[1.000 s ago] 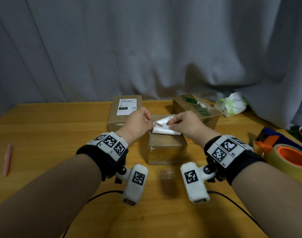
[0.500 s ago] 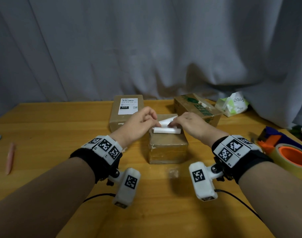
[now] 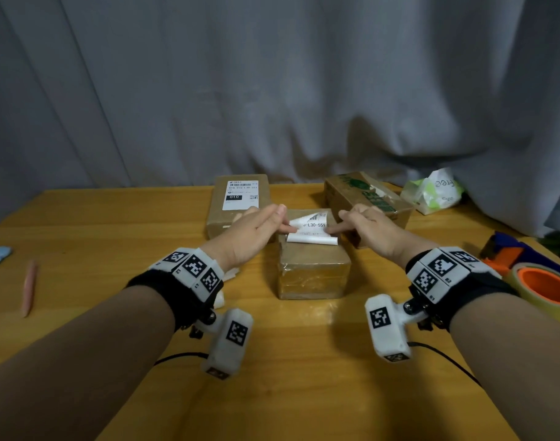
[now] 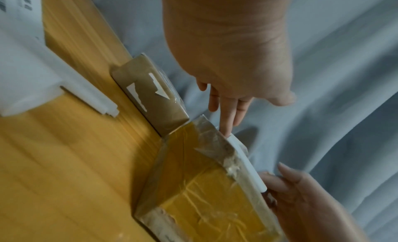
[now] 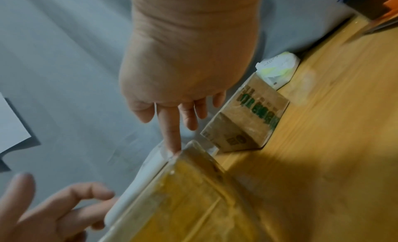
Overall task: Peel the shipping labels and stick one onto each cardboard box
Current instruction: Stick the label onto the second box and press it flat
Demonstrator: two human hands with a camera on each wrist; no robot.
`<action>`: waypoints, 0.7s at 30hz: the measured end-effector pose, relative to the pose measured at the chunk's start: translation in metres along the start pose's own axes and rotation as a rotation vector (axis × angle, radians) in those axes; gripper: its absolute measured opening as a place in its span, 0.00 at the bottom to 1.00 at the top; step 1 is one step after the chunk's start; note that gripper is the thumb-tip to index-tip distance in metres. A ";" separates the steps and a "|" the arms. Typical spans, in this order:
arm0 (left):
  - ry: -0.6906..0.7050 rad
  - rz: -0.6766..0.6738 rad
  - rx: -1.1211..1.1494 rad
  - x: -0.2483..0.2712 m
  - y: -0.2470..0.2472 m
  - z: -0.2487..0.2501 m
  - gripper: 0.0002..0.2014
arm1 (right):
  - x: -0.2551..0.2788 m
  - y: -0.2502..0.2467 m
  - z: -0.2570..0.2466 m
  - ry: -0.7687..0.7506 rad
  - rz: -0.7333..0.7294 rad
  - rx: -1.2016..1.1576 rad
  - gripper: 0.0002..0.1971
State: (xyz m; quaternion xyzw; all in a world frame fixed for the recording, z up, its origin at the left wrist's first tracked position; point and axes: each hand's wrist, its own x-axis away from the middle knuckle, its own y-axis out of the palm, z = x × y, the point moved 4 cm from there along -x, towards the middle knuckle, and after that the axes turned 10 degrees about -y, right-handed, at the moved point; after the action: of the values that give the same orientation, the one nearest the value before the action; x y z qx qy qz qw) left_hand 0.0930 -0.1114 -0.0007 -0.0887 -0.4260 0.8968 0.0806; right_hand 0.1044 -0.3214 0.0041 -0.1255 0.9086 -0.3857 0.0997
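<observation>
A small taped cardboard box [image 3: 313, 272] stands mid-table. On its top lies a white shipping label [image 3: 312, 229], printed face up, its near edge still curled into a roll. My left hand [image 3: 285, 221] presses the label's left edge with straight fingers, and my right hand [image 3: 337, 224] presses the right edge with its index finger. The left wrist view shows the left index fingertip [image 4: 226, 131] on the label [image 4: 247, 164]. The right wrist view shows the right index fingertip [image 5: 172, 143] at the box's top edge. Behind are a labelled box [image 3: 240, 202] and a green-printed box [image 3: 367, 198].
A tissue pack [image 3: 431, 192] lies at the back right. A tape dispenser [image 3: 510, 253] and an orange-cored tape roll [image 3: 545, 288] sit at the right edge. White backing sheets [image 3: 229, 275] lie under my left wrist. A pink pen [image 3: 29, 288] is far left.
The label was a tight roll pinched between both hands over the box. It is now partly unrolled on the box top, and my fingers have straightened and spread to its two side edges.
</observation>
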 end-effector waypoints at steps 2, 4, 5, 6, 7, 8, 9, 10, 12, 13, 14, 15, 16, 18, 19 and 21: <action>-0.003 -0.013 -0.005 0.000 0.005 0.005 0.31 | -0.002 0.008 -0.007 -0.004 -0.020 0.042 0.15; -0.002 -0.003 0.007 -0.002 0.006 0.004 0.30 | -0.005 0.013 -0.010 -0.026 -0.034 0.086 0.13; -0.003 0.002 0.014 -0.003 0.004 0.002 0.32 | -0.006 0.014 -0.009 -0.035 -0.050 0.100 0.15; -0.008 0.003 0.017 -0.003 0.001 -0.002 0.33 | -0.006 0.012 -0.006 -0.042 -0.062 0.106 0.19; -0.012 0.002 0.017 -0.003 -0.002 -0.004 0.33 | -0.006 0.009 -0.003 -0.035 -0.076 0.103 0.21; -0.019 -0.002 0.010 -0.003 -0.004 -0.006 0.32 | -0.006 0.005 -0.001 -0.028 -0.082 0.089 0.20; -0.024 -0.007 0.001 -0.002 -0.006 -0.007 0.31 | -0.006 0.003 0.000 -0.020 -0.075 0.074 0.18; -0.022 -0.011 -0.012 -0.001 -0.007 -0.006 0.30 | -0.007 0.002 0.000 -0.020 -0.071 0.054 0.16; -0.018 -0.030 -0.043 -0.002 -0.005 -0.004 0.28 | -0.009 0.006 -0.009 -0.057 -0.069 -0.001 0.18; -0.018 -0.043 -0.056 -0.003 -0.003 -0.004 0.27 | -0.009 0.009 -0.015 -0.082 -0.077 -0.037 0.19; -0.015 -0.052 -0.068 -0.003 -0.001 -0.005 0.27 | -0.009 0.014 -0.021 -0.101 -0.089 -0.076 0.18; -0.010 -0.053 -0.073 -0.003 0.001 -0.006 0.28 | -0.009 0.017 -0.025 -0.124 -0.105 -0.102 0.16; -0.007 -0.053 -0.073 -0.004 0.001 -0.008 0.30 | -0.009 0.020 -0.029 -0.143 -0.122 -0.118 0.16; -0.001 -0.053 -0.071 -0.005 0.002 -0.010 0.32 | -0.010 0.023 -0.033 -0.187 -0.140 -0.120 0.17; -0.007 -0.054 -0.073 -0.006 0.002 -0.011 0.31 | -0.011 0.025 -0.034 -0.207 -0.141 -0.119 0.18; -0.022 -0.036 -0.063 -0.008 0.001 -0.010 0.24 | -0.012 0.027 -0.037 -0.218 -0.149 -0.114 0.18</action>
State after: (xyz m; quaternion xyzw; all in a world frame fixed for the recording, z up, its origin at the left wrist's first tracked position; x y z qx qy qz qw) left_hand 0.1030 -0.1069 -0.0070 -0.0738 -0.4564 0.8822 0.0891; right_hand 0.1014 -0.2743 0.0106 -0.2394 0.9009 -0.3239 0.1617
